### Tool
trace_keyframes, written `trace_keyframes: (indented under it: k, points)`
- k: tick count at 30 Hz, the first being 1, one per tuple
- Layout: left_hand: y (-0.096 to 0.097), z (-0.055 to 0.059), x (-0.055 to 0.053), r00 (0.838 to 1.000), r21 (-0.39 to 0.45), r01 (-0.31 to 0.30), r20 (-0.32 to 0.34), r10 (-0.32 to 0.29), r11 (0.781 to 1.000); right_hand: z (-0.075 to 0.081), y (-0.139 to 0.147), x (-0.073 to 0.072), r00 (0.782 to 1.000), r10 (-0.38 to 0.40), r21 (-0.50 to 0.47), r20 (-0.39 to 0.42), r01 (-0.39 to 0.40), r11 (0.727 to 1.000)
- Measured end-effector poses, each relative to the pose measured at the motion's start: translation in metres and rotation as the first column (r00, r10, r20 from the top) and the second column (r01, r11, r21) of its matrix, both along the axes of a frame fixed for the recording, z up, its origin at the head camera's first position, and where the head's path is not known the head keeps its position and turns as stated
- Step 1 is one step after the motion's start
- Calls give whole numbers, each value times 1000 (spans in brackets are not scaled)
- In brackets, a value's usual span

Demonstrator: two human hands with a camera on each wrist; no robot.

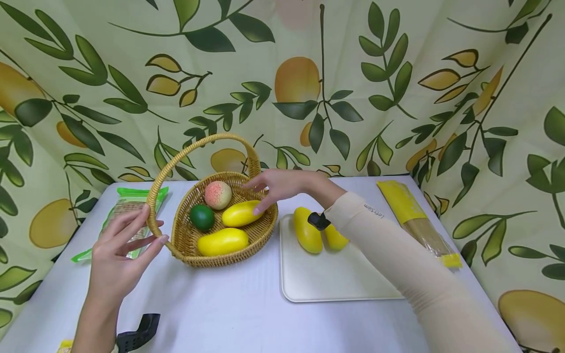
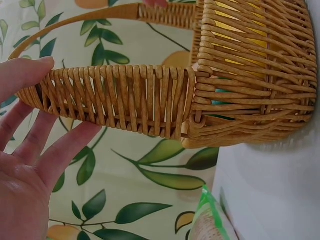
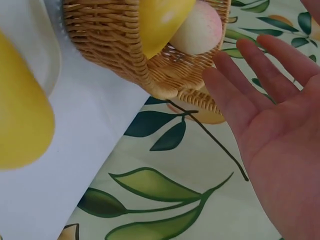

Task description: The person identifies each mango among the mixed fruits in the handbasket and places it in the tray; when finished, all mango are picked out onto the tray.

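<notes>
A wicker basket (image 1: 222,260) holds two yellow mangoes (image 1: 222,241), a dark green round fruit (image 1: 202,217) and a pinkish peach (image 1: 218,195). At its left side, my left hand (image 1: 121,250) grips the arched basket handle (image 2: 120,95) between thumb and fingers. My right hand (image 1: 282,189) is over the basket's right rim, its thumb tip over the upper mango (image 1: 240,214); whether they touch I cannot tell. In the right wrist view, the fingers (image 3: 270,70) are extended and spread, with nothing held. Two more mangoes (image 1: 307,230) lie on a white tray (image 1: 335,289), partly behind my right arm.
A green-edged clear packet (image 1: 132,196) lies left of the basket, behind my left hand. On the far right is a yellow packet (image 1: 410,215). A patterned curtain (image 1: 318,122) hangs behind the white table (image 1: 229,314).
</notes>
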State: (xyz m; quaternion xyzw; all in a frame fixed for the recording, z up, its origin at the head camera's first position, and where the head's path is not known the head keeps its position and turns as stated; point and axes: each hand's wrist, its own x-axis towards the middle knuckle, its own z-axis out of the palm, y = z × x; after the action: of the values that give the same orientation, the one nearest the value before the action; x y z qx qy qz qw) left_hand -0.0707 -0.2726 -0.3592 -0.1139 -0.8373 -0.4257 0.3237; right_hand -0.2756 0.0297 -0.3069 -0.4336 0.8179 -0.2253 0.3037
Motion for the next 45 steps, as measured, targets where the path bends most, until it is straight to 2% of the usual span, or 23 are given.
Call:
trace_keyframes:
  k: [6, 14, 22, 31, 35, 45]
  points:
    - [2, 2, 0, 1000, -12, -17, 24, 17, 1000, -1, -15, -5, 1000, 24, 40, 20, -25, 999]
    - [1, 0, 0, 1000, -8, -9, 2, 9, 1000, -5, -38, -14, 997, 75, 96, 9, -76, 993]
    - [1, 1, 2, 999, 19, -13, 29, 13, 1000, -12, -52, -19, 996, 73, 154, 48, -79, 985]
    - [2, 1, 0, 1000, 11, -2, 5, 2, 1000, -25, -58, -15, 990, 124, 148, 65, -132, 980]
    - [1, 1, 0, 1000, 8, -1, 14, 1, 1000, -31, -60, -13, 989, 147, 181, 30, -150, 972]
    - [-1, 1, -2, 1000, 8, 6, 13, -6, 1000, -31, -61, -10, 992, 128, 244, 7, -126, 962]
